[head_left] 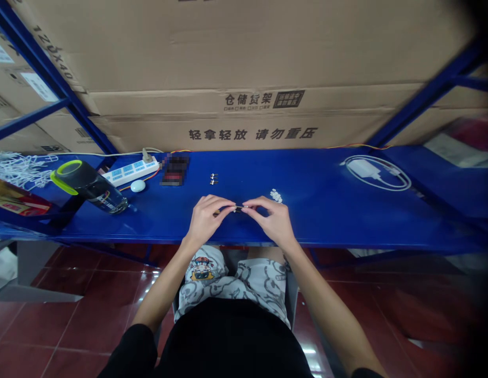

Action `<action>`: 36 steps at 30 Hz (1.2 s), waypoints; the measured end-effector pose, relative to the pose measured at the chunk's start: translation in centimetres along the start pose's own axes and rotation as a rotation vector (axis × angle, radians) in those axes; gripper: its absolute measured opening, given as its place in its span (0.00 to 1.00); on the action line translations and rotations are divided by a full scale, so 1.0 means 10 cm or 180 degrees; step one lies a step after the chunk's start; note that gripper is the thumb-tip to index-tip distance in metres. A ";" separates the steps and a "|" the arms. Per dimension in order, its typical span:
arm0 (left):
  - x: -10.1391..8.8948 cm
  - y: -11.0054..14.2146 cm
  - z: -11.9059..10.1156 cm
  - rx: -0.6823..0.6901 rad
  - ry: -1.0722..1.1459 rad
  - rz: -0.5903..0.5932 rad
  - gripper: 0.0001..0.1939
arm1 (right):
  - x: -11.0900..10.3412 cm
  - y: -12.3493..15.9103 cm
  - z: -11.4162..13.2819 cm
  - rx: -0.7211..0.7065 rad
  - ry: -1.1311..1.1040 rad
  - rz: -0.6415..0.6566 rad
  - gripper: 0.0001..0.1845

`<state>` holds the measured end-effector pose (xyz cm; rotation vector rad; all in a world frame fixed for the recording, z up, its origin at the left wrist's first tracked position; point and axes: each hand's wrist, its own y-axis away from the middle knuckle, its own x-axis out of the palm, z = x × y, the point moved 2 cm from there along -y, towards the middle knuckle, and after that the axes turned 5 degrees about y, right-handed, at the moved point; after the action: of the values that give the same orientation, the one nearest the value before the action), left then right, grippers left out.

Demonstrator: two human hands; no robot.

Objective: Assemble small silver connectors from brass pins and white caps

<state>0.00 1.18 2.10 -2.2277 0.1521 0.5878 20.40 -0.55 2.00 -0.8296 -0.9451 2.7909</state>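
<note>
White pieces (276,196) on blue steel shelf (326,210); grey-patterned white shorts (263,278).

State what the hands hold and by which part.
The left hand and right hand pinch a small dark metal part between fingertips, one at each end.

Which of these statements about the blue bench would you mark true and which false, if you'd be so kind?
1. The left hand and the right hand pinch one small dark part between them, above the blue shelf. True.
2. The small white pieces lie left of both hands. False: the small white pieces lie beyond the right hand, toward the right.
3. Two small metal parts lie on the shelf beyond the hands. True.
4. The floor below is grey concrete. False: it is red floor tiles.
5. A white power strip lies near the back of the shelf. True.
</note>
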 end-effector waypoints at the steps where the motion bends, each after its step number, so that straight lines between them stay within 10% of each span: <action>1: 0.00 0.00 0.00 0.0024 0.0007 0.0018 0.06 | 0.00 0.00 0.00 -0.0040 -0.0003 0.0013 0.04; 36: 0.02 0.01 -0.09 0.0320 -0.0841 0.0343 0.09 | 0.08 0.03 0.03 -0.0428 0.0569 0.0036 0.06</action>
<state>0.49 0.49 2.45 -2.0327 0.1624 0.9067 19.62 -0.74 1.69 -1.0841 -1.1084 2.6303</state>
